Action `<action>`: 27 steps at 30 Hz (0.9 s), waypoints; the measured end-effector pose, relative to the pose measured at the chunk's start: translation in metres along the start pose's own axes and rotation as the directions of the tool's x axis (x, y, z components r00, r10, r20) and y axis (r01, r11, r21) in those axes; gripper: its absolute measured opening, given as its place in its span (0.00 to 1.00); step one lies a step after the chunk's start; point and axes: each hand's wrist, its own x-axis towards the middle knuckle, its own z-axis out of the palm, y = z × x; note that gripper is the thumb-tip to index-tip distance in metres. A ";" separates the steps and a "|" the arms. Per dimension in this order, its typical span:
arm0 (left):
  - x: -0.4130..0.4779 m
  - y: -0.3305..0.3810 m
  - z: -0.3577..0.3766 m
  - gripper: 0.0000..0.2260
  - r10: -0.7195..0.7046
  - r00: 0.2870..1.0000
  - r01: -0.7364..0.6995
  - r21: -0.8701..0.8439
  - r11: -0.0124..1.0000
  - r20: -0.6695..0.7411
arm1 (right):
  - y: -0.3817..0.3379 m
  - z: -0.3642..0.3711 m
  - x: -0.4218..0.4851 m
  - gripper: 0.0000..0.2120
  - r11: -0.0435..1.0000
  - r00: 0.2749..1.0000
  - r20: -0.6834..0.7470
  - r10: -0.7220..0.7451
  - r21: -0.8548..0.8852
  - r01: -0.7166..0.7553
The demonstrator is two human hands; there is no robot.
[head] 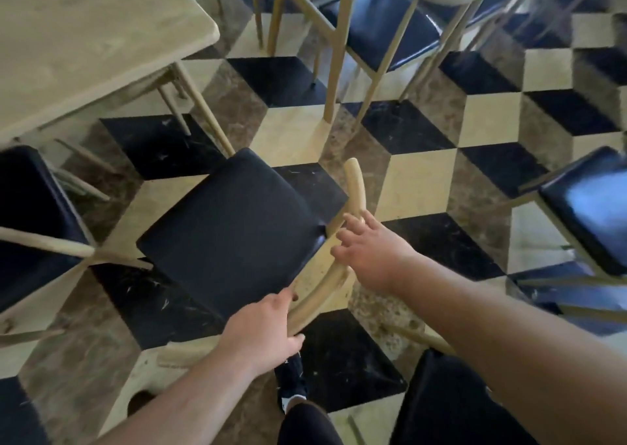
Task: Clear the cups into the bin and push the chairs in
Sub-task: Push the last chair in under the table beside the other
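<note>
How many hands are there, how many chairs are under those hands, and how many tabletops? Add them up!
Hands: 2, the left hand and the right hand
Chair under the hands: 1
Tabletop: 1
Total: 4

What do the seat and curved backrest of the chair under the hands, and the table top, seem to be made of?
Seat: padded dark leather or vinyl, judging by its soft sheen and puckered corner. Backrest: pale matte wood, possibly painted metal; blur hides any grain. Table top: light wood or laminate, with faint grain streaks.
</note>
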 end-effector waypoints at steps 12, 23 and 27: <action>-0.035 -0.088 -0.024 0.23 -0.145 0.989 0.144 0.040 0.989 0.021 | -0.054 -0.041 0.072 0.09 0.976 0.975 0.045 -0.217 -0.013 0.218; -0.014 -0.192 -0.092 0.10 -0.104 0.994 0.106 0.150 0.983 -0.025 | -0.076 -0.114 0.165 0.12 0.993 0.992 0.062 -0.107 -0.040 0.110; 0.001 -0.226 -0.121 0.10 -0.107 0.992 0.118 0.196 0.974 -0.067 | -0.075 -0.139 0.206 0.14 0.995 0.995 0.028 -0.099 -0.031 0.100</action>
